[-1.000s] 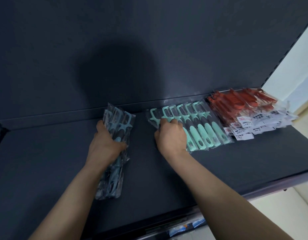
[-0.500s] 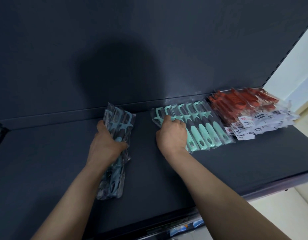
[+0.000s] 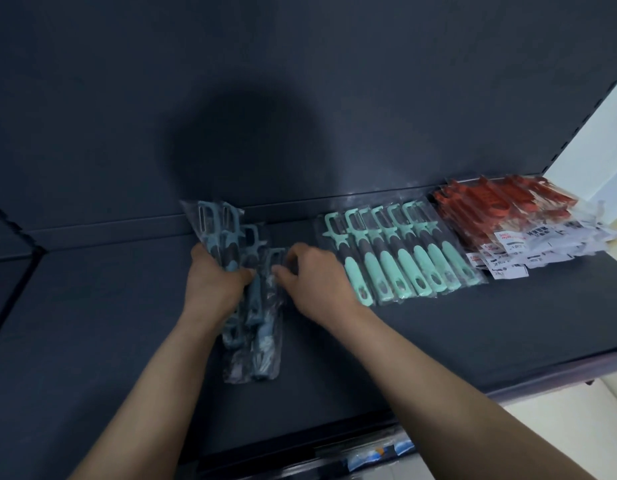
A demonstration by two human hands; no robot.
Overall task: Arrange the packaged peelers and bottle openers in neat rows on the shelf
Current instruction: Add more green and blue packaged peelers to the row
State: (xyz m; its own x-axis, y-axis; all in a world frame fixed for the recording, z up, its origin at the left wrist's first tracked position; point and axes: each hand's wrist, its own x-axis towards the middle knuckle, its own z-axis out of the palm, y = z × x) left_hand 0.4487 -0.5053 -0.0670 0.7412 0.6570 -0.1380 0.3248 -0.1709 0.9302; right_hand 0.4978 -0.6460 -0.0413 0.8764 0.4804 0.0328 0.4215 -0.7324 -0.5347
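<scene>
On the dark shelf (image 3: 438, 341) a bunch of packaged teal peelers (image 3: 237, 244) sits in shadow at centre left, gripped around its middle by my left hand (image 3: 213, 285). My right hand (image 3: 317, 282) reaches in from the right and pinches the rightmost packet of that bunch (image 3: 270, 327). A neat row of several mint-green peelers (image 3: 404, 258) in clear packets lies to the right, touched by neither hand. Red bottle openers (image 3: 501, 209) with white labels lie piled at the far right.
The shelf's dark back panel (image 3: 300, 98) rises right behind the packets. A slotted upright (image 3: 591, 98) and a pale wall bound the right side. The shelf's front edge (image 3: 508, 386) runs lower right, with label strips (image 3: 380, 455) beneath.
My right hand left the mint-green row and crossed left to the bunch in my left hand. The left hand lifted the bunch's top toward the back panel; the packets fanned apart.
</scene>
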